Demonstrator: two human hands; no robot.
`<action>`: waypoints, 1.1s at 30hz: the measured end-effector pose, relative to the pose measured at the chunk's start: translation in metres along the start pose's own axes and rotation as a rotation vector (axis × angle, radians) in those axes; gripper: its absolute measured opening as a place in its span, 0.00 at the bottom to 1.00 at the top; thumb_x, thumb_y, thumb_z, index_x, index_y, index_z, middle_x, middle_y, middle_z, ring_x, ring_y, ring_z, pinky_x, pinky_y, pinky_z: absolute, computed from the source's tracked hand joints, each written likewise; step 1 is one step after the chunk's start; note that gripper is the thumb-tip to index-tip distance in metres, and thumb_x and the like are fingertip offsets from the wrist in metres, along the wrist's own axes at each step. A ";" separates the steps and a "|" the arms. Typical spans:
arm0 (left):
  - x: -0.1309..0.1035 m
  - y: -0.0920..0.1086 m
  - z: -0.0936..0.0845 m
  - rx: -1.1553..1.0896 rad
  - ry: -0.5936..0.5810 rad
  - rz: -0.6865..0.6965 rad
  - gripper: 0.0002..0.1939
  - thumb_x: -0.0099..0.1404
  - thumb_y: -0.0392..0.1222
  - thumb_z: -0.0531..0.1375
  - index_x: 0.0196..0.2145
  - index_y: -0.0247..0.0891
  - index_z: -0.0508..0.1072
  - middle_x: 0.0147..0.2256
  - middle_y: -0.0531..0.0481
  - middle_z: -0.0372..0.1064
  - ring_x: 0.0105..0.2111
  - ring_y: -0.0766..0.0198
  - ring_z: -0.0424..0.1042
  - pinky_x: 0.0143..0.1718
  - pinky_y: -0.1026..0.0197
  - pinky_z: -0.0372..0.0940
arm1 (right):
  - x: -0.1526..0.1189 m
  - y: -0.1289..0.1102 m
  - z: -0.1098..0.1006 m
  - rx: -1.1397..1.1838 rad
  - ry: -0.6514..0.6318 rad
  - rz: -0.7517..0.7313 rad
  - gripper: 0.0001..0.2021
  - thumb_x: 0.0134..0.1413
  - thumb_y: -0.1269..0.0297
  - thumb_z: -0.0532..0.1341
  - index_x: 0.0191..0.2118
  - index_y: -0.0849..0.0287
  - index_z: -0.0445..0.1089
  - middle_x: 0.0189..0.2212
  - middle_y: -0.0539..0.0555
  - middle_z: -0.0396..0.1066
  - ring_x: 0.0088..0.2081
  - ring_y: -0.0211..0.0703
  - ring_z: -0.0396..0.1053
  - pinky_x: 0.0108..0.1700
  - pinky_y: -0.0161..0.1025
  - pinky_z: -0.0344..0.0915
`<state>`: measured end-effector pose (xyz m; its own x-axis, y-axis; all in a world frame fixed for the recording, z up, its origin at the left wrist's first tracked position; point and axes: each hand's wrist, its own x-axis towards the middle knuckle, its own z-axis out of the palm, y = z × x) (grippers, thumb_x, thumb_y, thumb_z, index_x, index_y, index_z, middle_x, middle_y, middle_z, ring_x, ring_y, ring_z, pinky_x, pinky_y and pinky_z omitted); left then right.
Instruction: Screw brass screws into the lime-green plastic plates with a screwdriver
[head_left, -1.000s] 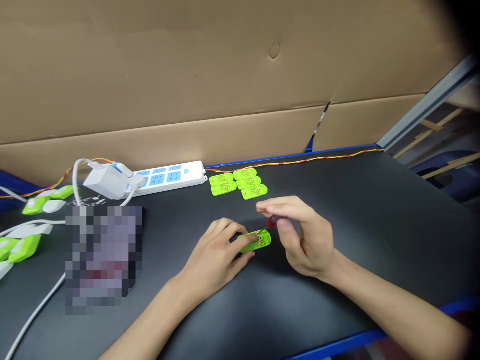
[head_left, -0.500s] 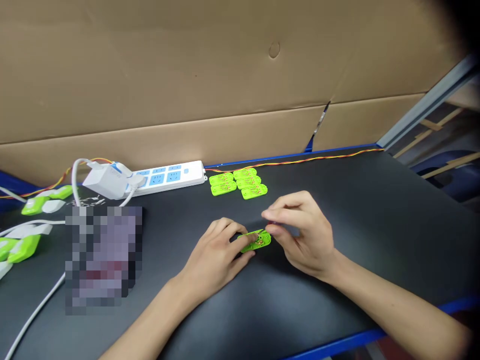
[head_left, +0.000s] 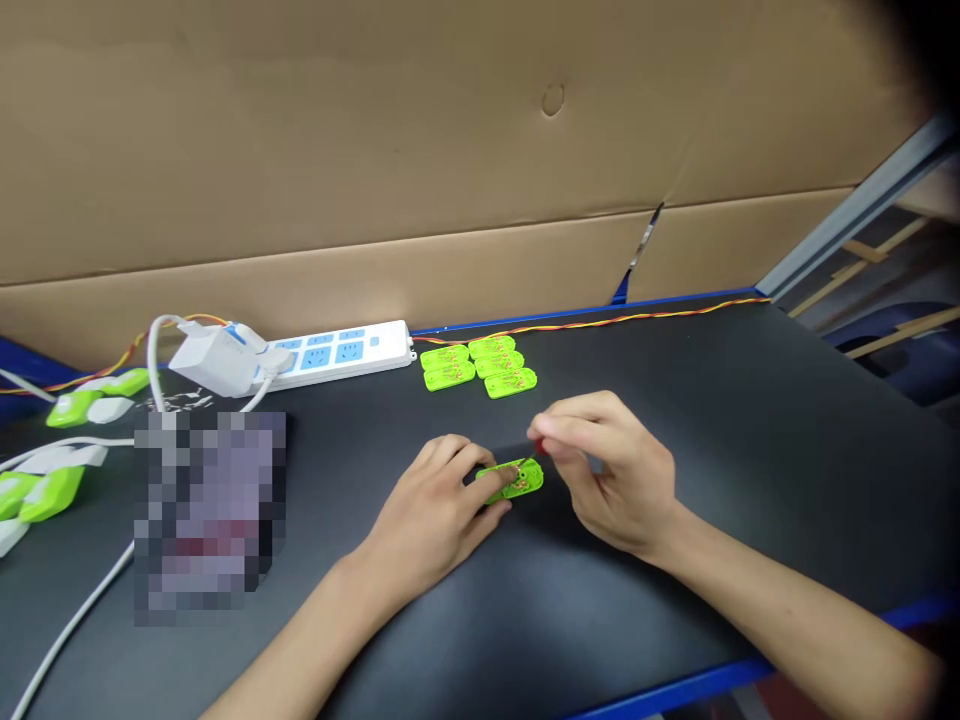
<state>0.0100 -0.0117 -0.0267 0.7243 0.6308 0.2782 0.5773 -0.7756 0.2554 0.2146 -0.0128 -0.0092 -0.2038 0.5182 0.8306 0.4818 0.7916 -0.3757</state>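
Note:
A bright green oval plastic shell (head_left: 532,478) with small metal parts inside lies flat on the black table. My left hand (head_left: 435,505) grips it from the left, its index finger pressing on the inside and the thumb at the near edge. Above the shell's right end, my right hand (head_left: 619,475) pinches a small screwdriver (head_left: 540,446) between thumb and fingers. Its handle looks red, and the thin dark shaft slants down toward the shell. Whether the tip touches a part is too small to tell.
Several similar green shells (head_left: 502,362) lie in two columns behind my hands. A white power strip (head_left: 386,345) with a plugged-in adapter (head_left: 214,358) stands at the back left. Green-and-white pieces (head_left: 52,494) sit far left, near a blurred-out object (head_left: 217,510). A twisted wire (head_left: 600,323) runs along the back.
My right hand has shifted slightly and turned, so more of the red screwdriver handle shows. The left hand and the shell stay in place.

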 end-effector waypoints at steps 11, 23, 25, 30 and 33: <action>0.000 0.001 0.000 0.022 0.001 0.004 0.11 0.70 0.42 0.56 0.48 0.42 0.72 0.42 0.48 0.69 0.43 0.57 0.64 0.45 0.52 0.63 | 0.000 0.000 0.000 0.003 0.007 -0.019 0.14 0.57 0.77 0.59 0.47 0.57 0.69 0.35 0.53 0.73 0.33 0.34 0.74 0.33 0.30 0.73; 0.000 0.000 -0.002 0.024 -0.003 0.000 0.11 0.70 0.42 0.56 0.48 0.42 0.72 0.42 0.47 0.70 0.43 0.57 0.64 0.44 0.52 0.63 | 0.003 -0.002 -0.003 -0.035 0.009 -0.035 0.12 0.57 0.75 0.59 0.45 0.55 0.70 0.34 0.51 0.73 0.30 0.32 0.73 0.32 0.29 0.72; 0.000 0.000 -0.001 0.021 -0.007 0.000 0.11 0.69 0.42 0.56 0.48 0.43 0.72 0.42 0.47 0.69 0.43 0.57 0.64 0.45 0.52 0.63 | 0.000 0.000 -0.001 0.054 0.007 -0.017 0.17 0.57 0.78 0.56 0.50 0.55 0.68 0.38 0.53 0.76 0.37 0.36 0.76 0.36 0.32 0.74; 0.000 0.000 -0.002 0.024 -0.013 -0.002 0.12 0.69 0.42 0.56 0.49 0.43 0.72 0.42 0.47 0.69 0.43 0.56 0.64 0.45 0.52 0.63 | 0.001 0.001 -0.001 0.180 0.018 0.005 0.15 0.58 0.77 0.53 0.49 0.58 0.66 0.41 0.58 0.75 0.44 0.43 0.76 0.41 0.40 0.76; 0.000 0.000 -0.002 0.034 -0.007 0.001 0.12 0.69 0.42 0.56 0.48 0.41 0.72 0.42 0.46 0.70 0.43 0.56 0.64 0.44 0.52 0.63 | 0.004 -0.001 -0.003 0.013 0.011 -0.011 0.08 0.58 0.71 0.60 0.43 0.56 0.69 0.36 0.54 0.73 0.34 0.37 0.75 0.33 0.33 0.74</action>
<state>0.0094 -0.0118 -0.0247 0.7277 0.6298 0.2717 0.5888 -0.7767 0.2236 0.2157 -0.0126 -0.0045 -0.1999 0.5061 0.8390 0.4688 0.8013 -0.3717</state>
